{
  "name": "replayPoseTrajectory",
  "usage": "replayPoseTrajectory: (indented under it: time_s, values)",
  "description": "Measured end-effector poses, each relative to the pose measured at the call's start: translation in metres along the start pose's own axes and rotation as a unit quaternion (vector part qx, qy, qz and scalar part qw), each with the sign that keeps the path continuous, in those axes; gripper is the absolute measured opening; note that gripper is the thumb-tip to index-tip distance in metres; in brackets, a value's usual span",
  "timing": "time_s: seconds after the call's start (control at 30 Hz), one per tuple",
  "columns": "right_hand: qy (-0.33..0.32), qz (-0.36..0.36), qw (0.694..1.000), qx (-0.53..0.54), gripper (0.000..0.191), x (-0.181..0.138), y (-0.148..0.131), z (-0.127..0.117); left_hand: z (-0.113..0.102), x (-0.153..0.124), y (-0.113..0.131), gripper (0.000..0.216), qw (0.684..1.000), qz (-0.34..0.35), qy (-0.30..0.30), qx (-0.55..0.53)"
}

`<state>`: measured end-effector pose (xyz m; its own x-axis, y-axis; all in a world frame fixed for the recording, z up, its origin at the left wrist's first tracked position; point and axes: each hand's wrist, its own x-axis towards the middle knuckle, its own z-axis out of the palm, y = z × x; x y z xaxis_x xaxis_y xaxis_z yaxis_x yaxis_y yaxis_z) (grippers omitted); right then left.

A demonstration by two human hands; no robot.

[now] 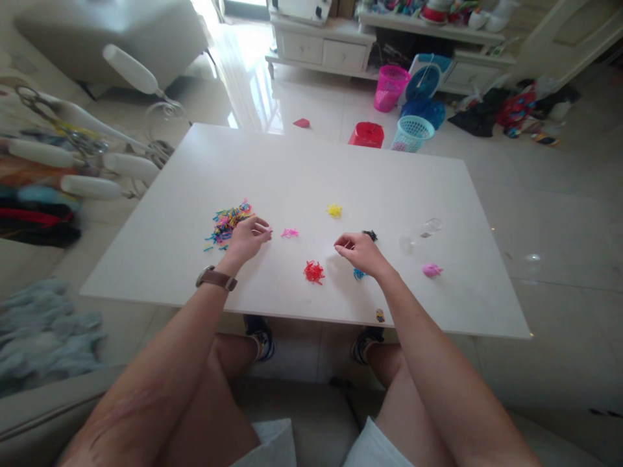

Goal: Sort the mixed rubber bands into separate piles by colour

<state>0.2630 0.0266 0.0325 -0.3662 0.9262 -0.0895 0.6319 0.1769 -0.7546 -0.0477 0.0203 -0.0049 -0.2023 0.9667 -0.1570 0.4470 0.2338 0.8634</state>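
My left hand [247, 237], with a brown watch on its wrist, rests on the white table [311, 162] beside a mixed heap of small coloured bands [228, 222]. Its fingers are pinched together; what they hold is too small to name. My right hand [361, 250] hovers at the table's middle with fingers curled in a pinch, contents unclear. Around it lie sorted little piles: pink [289, 232], yellow [333, 210], red [314, 272], black [370, 234], blue [359, 274] partly under the hand, and light pink [431, 270].
A clear small container [431, 226] and its lid lie right of my right hand. A tiny yellow figure [380, 316] stands at the near edge. A drying rack [78, 155] is left of the table. Baskets [411, 133] and a red bin [366, 135] sit on the floor beyond.
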Motion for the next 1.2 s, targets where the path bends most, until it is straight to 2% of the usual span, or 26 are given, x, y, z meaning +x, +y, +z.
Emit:
replayPoseTrajectory:
  time_s: [0.07,0.17,0.3,0.43,0.63,0.77,0.9,1.07,1.2]
  values:
    - [-0.002,-0.001,1.000,0.021,0.011,0.001,-0.002,0.004,0.016,-0.008,0.015,0.026,0.991,0.012,-0.070,-0.114]
    - [0.009,-0.006,0.996,0.086,0.016,0.002,-0.007,0.013,0.039,-0.019,0.035,0.035,0.971,0.020,-0.135,-0.197]
    - [0.036,-0.007,0.979,0.199,0.030,0.006,-0.009,0.025,0.059,-0.025,0.053,0.037,0.951,0.019,-0.180,-0.250]
    - [0.056,0.011,0.957,0.284,0.035,0.011,-0.006,0.032,0.068,-0.026,0.064,0.034,0.940,0.024,-0.201,-0.275]
    - [0.108,0.038,0.944,0.311,0.037,0.016,-0.003,0.033,0.070,-0.020,0.065,0.030,0.950,0.021,-0.166,-0.265]
    - [0.150,0.047,0.948,0.275,0.036,0.019,0.005,0.033,0.052,-0.004,0.052,0.026,0.978,-0.002,-0.085,-0.192]
    - [0.160,0.050,0.953,0.252,0.033,0.019,0.013,0.031,0.032,0.006,0.028,0.020,0.993,-0.013,-0.010,-0.119]
    - [0.156,0.051,0.963,0.211,0.026,0.015,0.017,0.025,0.029,0.000,-0.002,0.017,0.994,-0.061,-0.017,-0.085]
    - [0.163,0.078,0.967,0.178,0.021,0.016,0.026,0.022,0.032,-0.003,-0.012,0.022,0.989,-0.094,-0.015,-0.112]
